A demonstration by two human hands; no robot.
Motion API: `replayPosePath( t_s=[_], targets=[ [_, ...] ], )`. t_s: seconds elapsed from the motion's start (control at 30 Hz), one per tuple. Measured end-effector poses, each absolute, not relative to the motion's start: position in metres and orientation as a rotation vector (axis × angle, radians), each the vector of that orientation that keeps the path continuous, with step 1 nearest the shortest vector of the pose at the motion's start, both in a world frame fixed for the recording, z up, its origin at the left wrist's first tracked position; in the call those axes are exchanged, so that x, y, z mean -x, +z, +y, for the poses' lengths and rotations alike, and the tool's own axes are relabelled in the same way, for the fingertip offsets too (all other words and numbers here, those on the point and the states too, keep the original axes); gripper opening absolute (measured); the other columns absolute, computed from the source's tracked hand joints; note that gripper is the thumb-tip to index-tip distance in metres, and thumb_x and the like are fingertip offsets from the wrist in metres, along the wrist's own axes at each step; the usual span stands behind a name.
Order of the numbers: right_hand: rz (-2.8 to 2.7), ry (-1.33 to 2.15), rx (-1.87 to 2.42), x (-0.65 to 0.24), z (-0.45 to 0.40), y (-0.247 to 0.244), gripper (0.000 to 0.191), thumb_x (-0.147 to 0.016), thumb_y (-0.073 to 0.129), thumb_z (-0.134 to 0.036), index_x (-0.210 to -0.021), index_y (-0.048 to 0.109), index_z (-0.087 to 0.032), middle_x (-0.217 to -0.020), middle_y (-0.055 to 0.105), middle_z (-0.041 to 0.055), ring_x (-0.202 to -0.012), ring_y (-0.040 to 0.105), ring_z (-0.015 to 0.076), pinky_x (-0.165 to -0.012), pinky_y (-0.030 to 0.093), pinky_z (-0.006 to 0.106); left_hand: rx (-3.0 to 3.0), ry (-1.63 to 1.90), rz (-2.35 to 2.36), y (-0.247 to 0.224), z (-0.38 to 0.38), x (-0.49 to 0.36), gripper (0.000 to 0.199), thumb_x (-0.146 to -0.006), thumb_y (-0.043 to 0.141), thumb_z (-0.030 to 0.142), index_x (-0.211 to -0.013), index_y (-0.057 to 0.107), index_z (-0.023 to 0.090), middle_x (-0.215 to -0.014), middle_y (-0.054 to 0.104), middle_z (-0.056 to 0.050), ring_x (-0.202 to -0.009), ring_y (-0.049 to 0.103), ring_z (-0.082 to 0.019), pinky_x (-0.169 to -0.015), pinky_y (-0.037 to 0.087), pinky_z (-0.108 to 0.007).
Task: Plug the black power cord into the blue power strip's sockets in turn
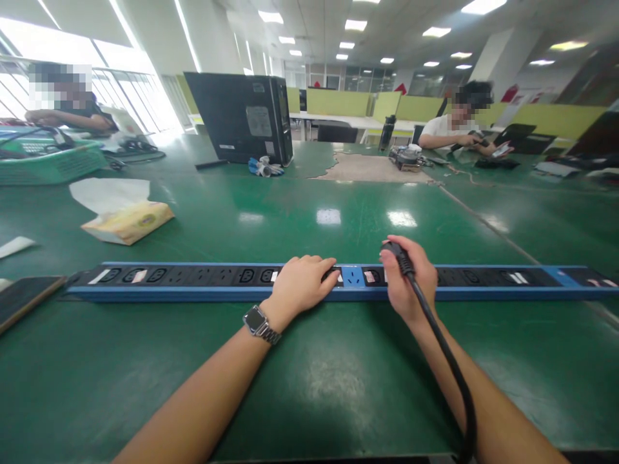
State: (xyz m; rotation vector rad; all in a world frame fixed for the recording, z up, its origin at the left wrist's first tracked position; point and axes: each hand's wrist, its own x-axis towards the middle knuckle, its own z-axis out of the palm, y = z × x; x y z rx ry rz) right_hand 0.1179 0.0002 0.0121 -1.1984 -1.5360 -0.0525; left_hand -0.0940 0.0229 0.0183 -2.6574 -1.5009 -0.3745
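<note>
A long blue power strip (pixel 309 294) with black socket panels lies across the green table. My left hand (pixel 300 283), a watch (pixel 256 321) on its wrist, rests on top of the strip just left of a blue socket (pixel 354 277). Its fingers are stretched along the strip, with the thumb apart. My right hand (pixel 411 277) is closed around a black plug (pixel 400 252), raised over the strip to the right of that socket. The plug's front end is hidden by my fingers. From it a thick black cable (pixel 445 351) runs down along my right forearm.
A tissue pack (pixel 130 222) and a dark flat board (pixel 24 296) lie to the left. Further back are a green basket (pixel 53 164), a black computer case (pixel 242 119) and gloves (pixel 265 167). Two people sit across the table, one handling a device at the right.
</note>
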Motion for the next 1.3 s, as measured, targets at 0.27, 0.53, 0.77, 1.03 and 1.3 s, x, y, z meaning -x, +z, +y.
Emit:
replayPosePath(
  t_s=[0.27,0.53,0.77,1.03,1.3],
  targets=[
    [-1.449,0.145,1.386,-0.218,0.007,-0.003,0.031,-0.087,0.057,-0.046,-0.103,0.068,-0.021,-0.095,0.073,0.0061,-0.090,0.068,0.0227,-0.084,0.052,0.039,2.648,-0.391,-1.513,0.017,0.023,0.095,0.041,-0.098,0.037,0.045,-0.121,0.062,0.022,-0.102,0.071,-0.007,-0.098,0.065,-0.023,-0.083,0.047,-0.035],
    [-1.805,-0.061,1.406,-0.214,0.002,-0.010,0.031,-0.090,0.053,-0.044,-0.106,0.068,-0.022,-0.100,0.072,0.0061,-0.092,0.066,0.0216,-0.084,0.051,0.036,2.645,-0.395,-1.502,0.017,0.024,0.095,0.041,-0.098,0.036,0.044,-0.120,0.063,0.022,-0.101,0.072,-0.007,-0.098,0.065,-0.023,-0.084,0.047,-0.035],
    [-1.906,-0.213,1.302,-0.206,-0.001,-0.009,0.029,-0.092,0.051,-0.039,-0.108,0.066,-0.021,-0.101,0.072,0.0081,-0.092,0.065,0.0219,-0.085,0.051,0.037,2.654,-0.406,-1.499,0.018,0.022,0.096,0.040,-0.098,0.037,0.044,-0.118,0.063,0.021,-0.101,0.071,-0.008,-0.098,0.065,-0.023,-0.083,0.047,-0.035],
    [-1.970,-0.327,1.295,-0.207,-0.005,-0.027,0.027,-0.091,0.054,-0.035,-0.111,0.065,-0.020,-0.106,0.071,0.0085,-0.096,0.064,0.0239,-0.087,0.049,0.041,2.617,-0.429,-1.488,0.015,0.020,0.096,0.040,-0.098,0.035,0.044,-0.117,0.063,0.022,-0.098,0.071,-0.008,-0.094,0.065,-0.023,-0.080,0.047,-0.036],
    [-1.896,-0.419,1.354,-0.202,-0.002,-0.032,0.034,-0.089,0.058,-0.038,-0.116,0.061,-0.018,-0.106,0.070,0.0091,-0.096,0.063,0.0244,-0.085,0.049,0.040,2.662,-0.421,-1.466,0.019,0.018,0.098,0.050,-0.096,0.036,0.055,-0.123,0.061,0.020,-0.104,0.070,-0.009,-0.099,0.064,-0.025,-0.084,0.047,-0.038]
  ],
)
